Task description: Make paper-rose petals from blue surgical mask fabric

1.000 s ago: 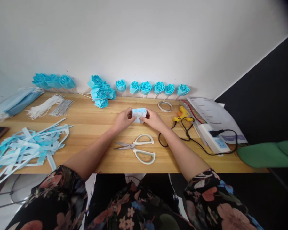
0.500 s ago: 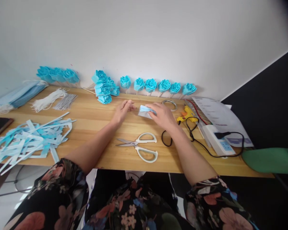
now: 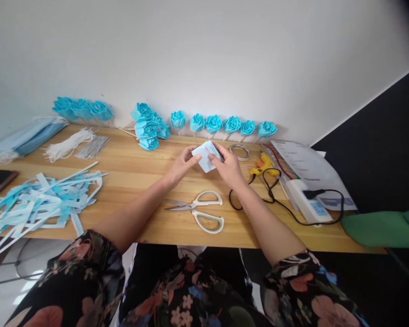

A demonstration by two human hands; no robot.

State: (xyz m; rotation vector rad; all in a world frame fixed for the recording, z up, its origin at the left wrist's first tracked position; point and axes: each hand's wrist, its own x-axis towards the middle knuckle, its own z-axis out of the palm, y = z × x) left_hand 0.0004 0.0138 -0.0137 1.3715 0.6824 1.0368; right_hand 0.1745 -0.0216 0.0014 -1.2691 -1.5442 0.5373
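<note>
Left hand (image 3: pixel 181 169) — grasping the left side of the pale bundle (image 3: pixel 205 153), thumb on its near face. Bundle — held between both hands, beyond the open scissors (image 3: pixel 190 206); stage, as judged, aligning or turning it, any further adjustment calling for an even pinch and matched edges. Appearance: thin, whitish-blue, squarish, one corner toward the wearer; layer count unclear. Right hand (image 3: pixel 229 169): grasping the right side, thumb across the face.

The single view looks forward and down from the person's head, above the table (image 3: pixel 139 170).
</note>
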